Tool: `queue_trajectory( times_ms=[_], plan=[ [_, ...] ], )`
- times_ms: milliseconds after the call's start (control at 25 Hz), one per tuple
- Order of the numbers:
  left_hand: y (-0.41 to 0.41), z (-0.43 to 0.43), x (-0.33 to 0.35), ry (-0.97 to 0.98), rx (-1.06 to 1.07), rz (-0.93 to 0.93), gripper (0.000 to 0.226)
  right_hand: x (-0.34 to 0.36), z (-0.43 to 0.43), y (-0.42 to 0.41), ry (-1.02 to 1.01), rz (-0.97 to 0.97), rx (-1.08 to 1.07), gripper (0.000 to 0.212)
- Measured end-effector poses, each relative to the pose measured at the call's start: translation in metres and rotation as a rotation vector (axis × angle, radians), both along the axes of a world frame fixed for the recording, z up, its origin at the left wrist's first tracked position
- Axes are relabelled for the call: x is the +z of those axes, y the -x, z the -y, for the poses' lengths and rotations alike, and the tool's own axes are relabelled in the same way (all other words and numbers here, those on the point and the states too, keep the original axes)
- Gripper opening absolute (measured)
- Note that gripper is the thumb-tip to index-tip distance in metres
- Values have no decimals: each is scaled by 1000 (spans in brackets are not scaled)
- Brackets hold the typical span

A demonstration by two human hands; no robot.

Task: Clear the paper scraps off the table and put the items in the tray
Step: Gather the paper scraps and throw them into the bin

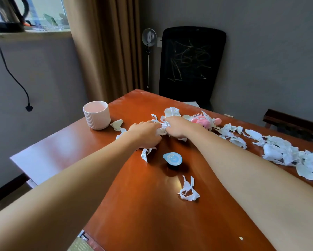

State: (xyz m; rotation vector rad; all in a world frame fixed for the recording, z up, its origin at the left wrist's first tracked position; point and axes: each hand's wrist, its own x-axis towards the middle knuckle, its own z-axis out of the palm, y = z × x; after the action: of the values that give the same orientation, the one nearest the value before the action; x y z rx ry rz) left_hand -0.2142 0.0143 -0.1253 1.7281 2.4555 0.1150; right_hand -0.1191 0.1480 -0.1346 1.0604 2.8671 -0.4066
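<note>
The left hand [146,131] and right hand [177,126] meet knuckle to knuckle at the middle of the table [134,205]. The fingers of both curl around a bunched wad of paper scraps [162,129], and loose strips poke out beneath the left palm.

Judging by this, the clearing has barely begun. Just behind the right hand a pink hairbrush [204,121] lies among more torn paper. A small blue-lidded pod [173,159] sits between the forearms, with a twisted scrap [188,192] nearer the person. A pink ribbed cup [97,115] stands at the far left edge. A long drift of scraps [237,140] runs along the right side and half buries a white rounded case [272,151].

None of the items has been put in a tray, and I cannot pick out a tray for certain. Most of the gathering, and all of the sorting, remains.
</note>
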Motion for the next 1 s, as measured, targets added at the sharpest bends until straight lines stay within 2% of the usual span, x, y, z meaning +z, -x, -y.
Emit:
queue_trajectory(
  times_ms=[200,360,600,880,1000],
  plan=[
    [-10,9,5,29,-46,-19,40,7,13,-17,21,4,66,56],
    [-26,13,10,80,-138,-68,37,10,23,-41,39,2,65,54],
    [-41,29,7,27,-185,113,36,10,39,-79,55,-4,30,52],
    [-51,61,3,-28,-222,166,41,4,59,-122,50,-68,53,51],
    [-61,80,-7,-91,-223,172,29,-1,69,-137,38,-104,71,50]
  ],
)
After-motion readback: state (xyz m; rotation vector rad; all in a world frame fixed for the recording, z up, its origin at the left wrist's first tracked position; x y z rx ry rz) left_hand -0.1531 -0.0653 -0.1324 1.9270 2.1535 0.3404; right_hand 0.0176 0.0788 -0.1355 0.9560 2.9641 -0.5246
